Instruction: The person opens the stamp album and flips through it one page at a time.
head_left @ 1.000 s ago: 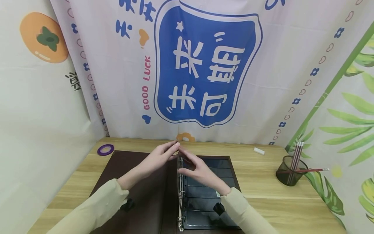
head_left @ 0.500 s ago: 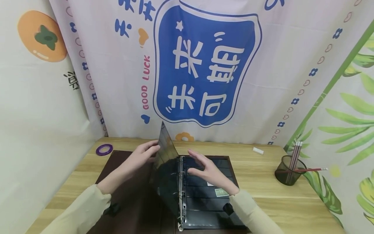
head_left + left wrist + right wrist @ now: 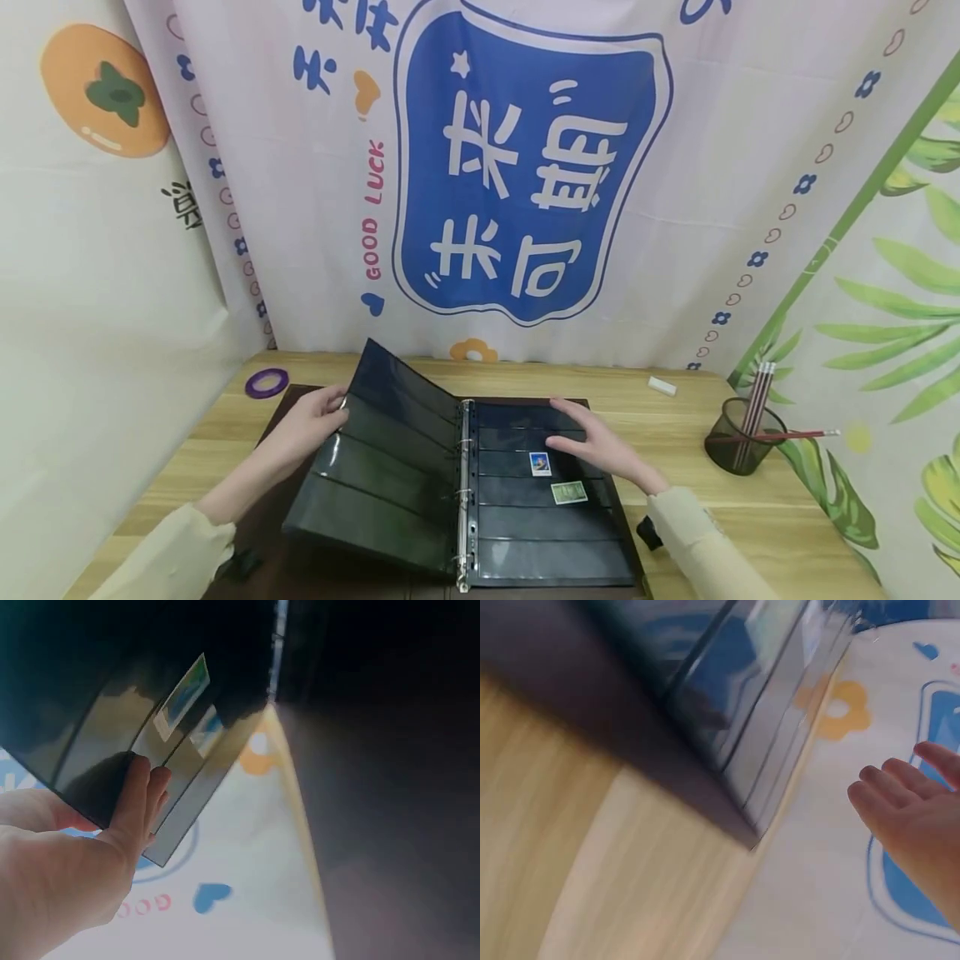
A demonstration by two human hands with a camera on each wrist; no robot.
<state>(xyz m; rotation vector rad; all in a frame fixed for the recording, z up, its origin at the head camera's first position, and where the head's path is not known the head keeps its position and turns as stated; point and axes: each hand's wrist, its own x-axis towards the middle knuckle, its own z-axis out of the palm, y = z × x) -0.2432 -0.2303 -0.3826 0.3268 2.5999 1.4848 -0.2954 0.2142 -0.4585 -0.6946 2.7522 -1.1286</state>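
Observation:
A stamp album lies spread on the desk, its metal ring binding (image 3: pixel 464 500) down the middle. My left hand (image 3: pixel 306 425) pinches the outer edge of a black pocket page (image 3: pixel 390 467), which slants up above the left cover. In the left wrist view, the thumb and fingers lie on either side of that page, and a stamp (image 3: pixel 184 697) shows on its face. My right hand (image 3: pixel 600 446) hovers by the right page (image 3: pixel 547 558), fingers extended, holding nothing. That page bears a blue stamp (image 3: pixel 540 464) and a green stamp (image 3: pixel 570 493).
A purple ring (image 3: pixel 267 383) lies at the back left of the desk. At the back right is a white eraser (image 3: pixel 663 386). A black mesh pencil cup (image 3: pixel 738 446) with several pencils stands at the right. Printed cloth (image 3: pixel 322 250) hangs behind the desk.
My left hand has drawn the page leftward, over from the rings, and it has come down lower. My right hand has moved right, away from the page, uncovering the two stamps.

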